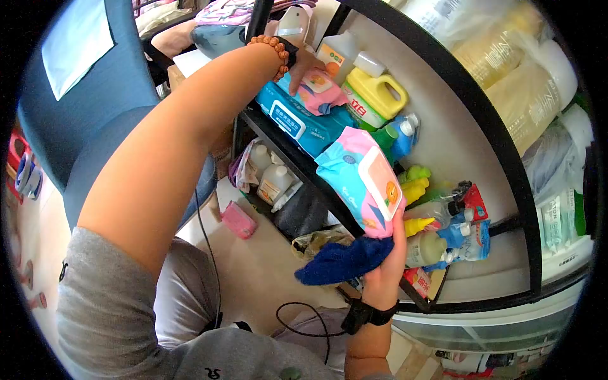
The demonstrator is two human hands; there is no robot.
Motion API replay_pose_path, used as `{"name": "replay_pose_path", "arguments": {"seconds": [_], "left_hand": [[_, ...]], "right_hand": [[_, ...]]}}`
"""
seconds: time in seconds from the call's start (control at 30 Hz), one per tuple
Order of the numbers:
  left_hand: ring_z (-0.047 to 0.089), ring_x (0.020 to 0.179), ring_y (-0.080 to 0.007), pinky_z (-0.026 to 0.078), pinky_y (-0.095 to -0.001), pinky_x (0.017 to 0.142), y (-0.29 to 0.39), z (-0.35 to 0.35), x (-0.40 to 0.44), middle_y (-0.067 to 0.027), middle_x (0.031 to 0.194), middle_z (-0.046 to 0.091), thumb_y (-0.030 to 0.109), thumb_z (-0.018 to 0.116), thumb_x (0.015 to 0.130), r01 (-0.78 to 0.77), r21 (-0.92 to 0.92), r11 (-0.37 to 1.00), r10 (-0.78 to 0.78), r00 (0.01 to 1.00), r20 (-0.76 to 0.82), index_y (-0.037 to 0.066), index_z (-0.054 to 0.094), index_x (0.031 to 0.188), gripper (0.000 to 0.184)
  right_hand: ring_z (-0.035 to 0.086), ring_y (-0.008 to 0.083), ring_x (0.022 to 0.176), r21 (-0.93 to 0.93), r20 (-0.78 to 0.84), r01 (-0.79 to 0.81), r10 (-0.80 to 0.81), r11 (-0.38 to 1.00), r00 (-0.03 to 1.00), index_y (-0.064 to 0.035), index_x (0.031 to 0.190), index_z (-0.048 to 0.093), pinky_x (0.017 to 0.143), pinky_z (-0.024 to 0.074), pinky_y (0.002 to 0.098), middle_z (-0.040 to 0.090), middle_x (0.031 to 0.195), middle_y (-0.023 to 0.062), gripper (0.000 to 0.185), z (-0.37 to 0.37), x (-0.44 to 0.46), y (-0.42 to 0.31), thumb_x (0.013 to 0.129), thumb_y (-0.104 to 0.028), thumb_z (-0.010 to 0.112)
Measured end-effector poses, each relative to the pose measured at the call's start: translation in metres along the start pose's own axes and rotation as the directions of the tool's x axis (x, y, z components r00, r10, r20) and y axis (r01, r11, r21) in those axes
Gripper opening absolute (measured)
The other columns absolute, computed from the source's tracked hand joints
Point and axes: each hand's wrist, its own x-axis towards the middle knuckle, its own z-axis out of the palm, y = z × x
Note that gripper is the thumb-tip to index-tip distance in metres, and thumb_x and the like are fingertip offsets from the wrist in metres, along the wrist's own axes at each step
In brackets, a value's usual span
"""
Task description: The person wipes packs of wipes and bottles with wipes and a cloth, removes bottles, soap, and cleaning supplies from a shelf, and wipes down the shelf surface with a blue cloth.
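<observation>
My left hand (301, 68), with a beaded bracelet at its wrist, grips the end of a small pink wipes pack (322, 90). That pack lies over a large blue wipes pack (297, 123) on the black-edged shelf. In my right hand (391, 256) is a pink and light-blue wipes pack (361, 180) with a white lid, held tilted before the shelf. A dark blue cloth (345, 261) is also at this hand, bunched below the pack. Part of my right hand is hidden behind the pack and the cloth.
A yellow-handled detergent bottle (373, 95), a white bottle (339, 54) and several spray bottles stand on the shelf. Wrapped yellow bottles (506, 76) are beyond the black frame. A pink pack (239, 220) lies on the floor; a black cable (206, 240) hangs at left.
</observation>
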Motion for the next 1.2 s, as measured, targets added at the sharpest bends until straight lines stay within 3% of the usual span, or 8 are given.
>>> {"name": "replay_pose_path", "arguments": {"seconds": [0.2, 0.33, 0.57, 0.6, 1.03, 1.1, 1.13, 1.2], "left_hand": [[0.057, 0.112, -0.0361, 0.046, -0.0440, 0.096, 0.021, -0.005, -0.016, -0.0208, 0.120, 0.061, 0.039, 0.087, 0.043, 0.238, 0.355, 0.904, -0.159, 0.958, -0.238, 0.004, 0.055, 0.125, 0.095], [0.066, 0.089, -0.0365, 0.054, -0.0382, 0.079, 0.070, -0.009, -0.035, -0.0206, 0.094, 0.068, 0.052, 0.085, 0.044, 0.426, 0.291, 0.857, -0.249, 0.835, -0.490, -0.003, 0.066, 0.101, 0.082], [0.067, 0.089, -0.0346, 0.054, -0.0378, 0.081, 0.082, 0.003, -0.038, -0.0205, 0.094, 0.069, 0.066, 0.075, 0.056, 0.657, 0.224, 0.720, -0.560, 0.740, -0.373, 0.004, 0.070, 0.100, 0.077], [0.068, 0.088, -0.0337, 0.055, -0.0395, 0.077, 0.081, 0.011, -0.046, -0.0211, 0.089, 0.069, 0.074, 0.070, 0.061, 0.614, 0.139, 0.777, -0.450, 0.696, -0.560, 0.004, 0.071, 0.096, 0.078], [0.064, 0.100, -0.0360, 0.052, -0.0409, 0.086, 0.052, 0.067, -0.025, -0.0247, 0.117, 0.059, 0.071, 0.051, 0.082, 0.649, 0.097, 0.755, -0.303, 0.475, -0.826, -0.002, 0.060, 0.115, 0.080], [0.062, 0.099, -0.0377, 0.050, -0.0405, 0.086, 0.099, 0.065, -0.036, -0.0260, 0.113, 0.059, 0.066, 0.054, 0.084, 0.346, 0.014, 0.938, -0.178, 0.515, -0.838, -0.001, 0.060, 0.114, 0.073], [0.058, 0.108, -0.0351, 0.047, -0.0406, 0.089, 0.125, 0.070, -0.045, -0.0245, 0.115, 0.059, 0.066, 0.056, 0.083, 0.019, -0.390, 0.921, -0.298, 0.678, -0.671, -0.003, 0.057, 0.117, 0.077], [0.049, 0.118, -0.0194, 0.038, -0.0305, 0.101, 0.203, 0.080, -0.089, -0.0144, 0.123, 0.056, 0.056, 0.058, 0.089, 0.054, -0.775, 0.629, -0.333, 0.920, -0.207, -0.005, 0.045, 0.132, 0.076]], "right_hand": [[0.050, 0.0224, 0.124, 0.034, -0.018, -0.053, 0.053, 0.998, 0.998, -0.0050, 0.140, 0.041, 0.103, 0.0402, 0.0361, 0.051, 0.138, 0.0105, 0.049, -0.010, -0.008, 0.002, 0.099, -0.030, 0.051], [0.051, 0.0227, 0.123, 0.069, 0.000, -0.087, 0.088, 0.994, 0.996, -0.0047, 0.141, 0.041, 0.103, 0.0399, 0.0363, 0.051, 0.138, 0.0109, 0.051, -0.025, 0.000, 0.014, 0.099, -0.031, 0.052], [0.052, 0.0227, 0.122, 0.084, 0.027, -0.103, 0.101, 0.991, 0.995, -0.0034, 0.140, 0.041, 0.103, 0.0400, 0.0362, 0.051, 0.136, 0.0107, 0.054, -0.024, 0.005, 0.028, 0.097, -0.033, 0.054], [0.052, 0.0227, 0.122, 0.081, 0.028, -0.108, 0.106, 0.991, 0.994, -0.0034, 0.140, 0.041, 0.103, 0.0401, 0.0363, 0.051, 0.136, 0.0107, 0.054, -0.025, 0.004, 0.028, 0.097, -0.033, 0.054], [0.061, 0.0202, 0.107, 0.012, 0.047, -0.136, 0.135, 0.991, 0.990, 0.0019, 0.127, 0.052, 0.091, 0.0478, 0.0325, 0.061, 0.121, 0.0123, 0.043, -0.017, 0.007, 0.026, 0.096, -0.027, 0.055], [0.062, 0.0197, 0.106, -0.024, 0.113, -0.152, 0.153, 0.988, 0.982, 0.0018, 0.128, 0.052, 0.091, 0.0481, 0.0322, 0.061, 0.121, 0.0119, 0.042, -0.020, 0.013, 0.019, 0.096, -0.026, 0.057], [0.062, 0.0189, 0.105, -0.095, 0.158, -0.137, 0.150, 0.986, 0.976, 0.0022, 0.127, 0.052, 0.089, 0.0486, 0.0312, 0.061, 0.120, 0.0113, 0.041, -0.023, 0.019, 0.014, 0.095, -0.024, 0.057], [0.062, 0.0175, 0.103, -0.227, 0.169, -0.065, 0.105, 0.972, 0.980, 0.0027, 0.125, 0.054, 0.088, 0.0488, 0.0294, 0.063, 0.117, 0.0107, 0.043, -0.022, 0.024, 0.007, 0.093, -0.024, 0.061]]}}
